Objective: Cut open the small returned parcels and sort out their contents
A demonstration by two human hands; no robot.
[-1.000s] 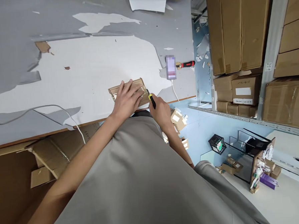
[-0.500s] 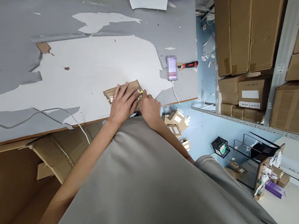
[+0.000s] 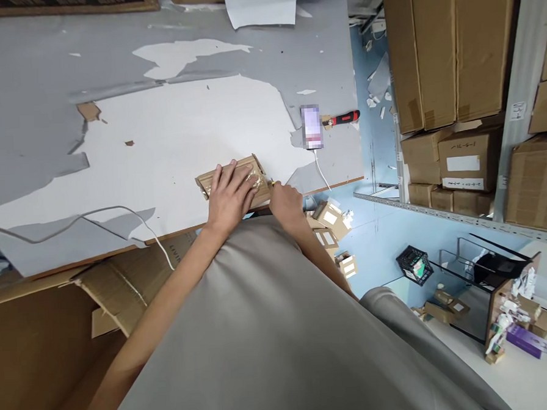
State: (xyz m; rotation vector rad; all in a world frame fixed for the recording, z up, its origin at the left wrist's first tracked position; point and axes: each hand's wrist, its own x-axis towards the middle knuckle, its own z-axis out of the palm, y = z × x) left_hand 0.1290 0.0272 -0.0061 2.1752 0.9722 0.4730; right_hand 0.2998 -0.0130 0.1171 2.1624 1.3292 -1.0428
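Observation:
A small brown cardboard box (image 3: 260, 196), with shiny clear tape over its right part, lies slightly slanted near the front edge of the table. My left hand (image 3: 227, 198) rests on top of the box, fingers spread and pressed flat against it. Just off the box's right end, my right hand (image 3: 286, 203) is closed in a fist around a small yellow-tipped tool (image 3: 273, 182). Most of that tool is hidden inside the fist, so its kind does not show.
A phone (image 3: 312, 126) on a white cable and a red-and-black handle (image 3: 346, 117) lie to the right on the table (image 3: 182, 130). Below its left edge stands a large open carton (image 3: 116, 280). Shelves of cartons (image 3: 458, 54) rise at right; small boxes (image 3: 329, 220) lie on the floor.
My right hand has drawn away from the box's right end, toward the right and nearer me, with the yellow-tipped tool. My left hand stays on the box. The whole view has shifted a little.

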